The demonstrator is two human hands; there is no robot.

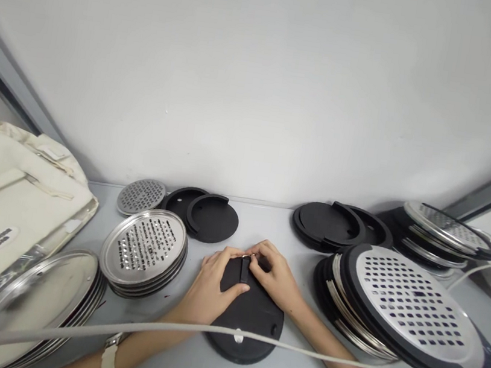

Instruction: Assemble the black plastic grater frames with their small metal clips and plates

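A black round plastic lid (248, 321) lies on the grey table between my hands, with a white round sticker near its close edge. A short black strap (245, 269) runs down its far part, with a small shiny metal piece at the strap's end. My left hand (210, 286) is closed around the lid's left side, thumb lying on top beside the strap. My right hand (273, 276) is closed at the far edge, fingertips pinched together at the metal piece. The fingertips of both hands meet there and partly hide it.
Metal grater discs (145, 246) and steel lids (42, 295) are stacked at left, beside a cream bag (9, 205). Black lids (213, 219) lie near the wall. At right leans a stack of black-rimmed grater discs (411, 305). A pale cable (137, 332) crosses in front.
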